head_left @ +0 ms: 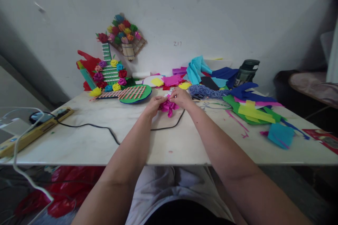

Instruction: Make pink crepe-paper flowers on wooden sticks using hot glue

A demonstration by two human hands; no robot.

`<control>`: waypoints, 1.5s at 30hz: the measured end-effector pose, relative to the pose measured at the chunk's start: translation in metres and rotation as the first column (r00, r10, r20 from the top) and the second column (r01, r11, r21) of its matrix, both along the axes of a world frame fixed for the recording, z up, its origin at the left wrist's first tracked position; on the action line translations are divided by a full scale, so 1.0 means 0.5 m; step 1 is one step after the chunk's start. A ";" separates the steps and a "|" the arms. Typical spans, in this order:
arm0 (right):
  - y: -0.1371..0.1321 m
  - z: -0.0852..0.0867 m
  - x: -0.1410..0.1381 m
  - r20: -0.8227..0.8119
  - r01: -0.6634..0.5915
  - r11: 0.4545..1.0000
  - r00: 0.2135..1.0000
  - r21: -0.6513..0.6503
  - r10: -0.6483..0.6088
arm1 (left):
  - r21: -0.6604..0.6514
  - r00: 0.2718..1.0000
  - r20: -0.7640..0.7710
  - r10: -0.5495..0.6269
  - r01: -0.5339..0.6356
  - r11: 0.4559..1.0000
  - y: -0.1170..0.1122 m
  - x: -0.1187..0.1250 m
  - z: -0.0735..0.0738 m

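Left hand (155,105) and right hand (182,97) close together, both pinching crumpled pink paper (169,107) above mid-table (87,147). Black cord (169,128) on near side. Blue yarn (210,91) to the right; round green board (145,93) left, slightly farther.

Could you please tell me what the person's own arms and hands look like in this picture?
The left hand and right hand are ungloved, and both forearms are bare: no sleeves, watch or bracelet show. The fingers appear too small to rule out a thin ring. Below, plain black cloth covers the torso and pale grey cloth the lap.
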State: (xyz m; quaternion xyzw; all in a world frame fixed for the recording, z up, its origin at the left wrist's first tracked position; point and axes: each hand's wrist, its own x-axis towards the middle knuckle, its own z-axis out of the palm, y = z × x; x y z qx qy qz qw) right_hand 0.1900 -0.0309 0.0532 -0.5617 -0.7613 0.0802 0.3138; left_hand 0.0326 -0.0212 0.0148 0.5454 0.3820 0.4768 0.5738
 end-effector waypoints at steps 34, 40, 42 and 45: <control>0.024 -0.019 0.009 -0.065 -0.159 0.986 0.985 0.040 0.161 | -0.037 1.000 -0.006 0.012 -0.012 0.999 0.010 -0.008 -0.008; 0.032 -0.024 0.012 -0.060 -0.150 0.987 0.986 0.049 0.153 | -0.032 0.999 -0.020 0.036 -0.037 0.999 0.004 -0.005 -0.001; 0.035 -0.026 0.016 -0.042 -0.157 0.987 0.986 0.038 0.159 | -0.024 0.998 -0.013 0.056 -0.057 0.998 0.004 -0.004 0.000; 0.039 -0.029 0.021 -0.014 -0.163 0.985 0.986 0.057 0.164 | -0.003 0.997 0.001 0.077 -0.077 0.997 0.004 -0.005 0.000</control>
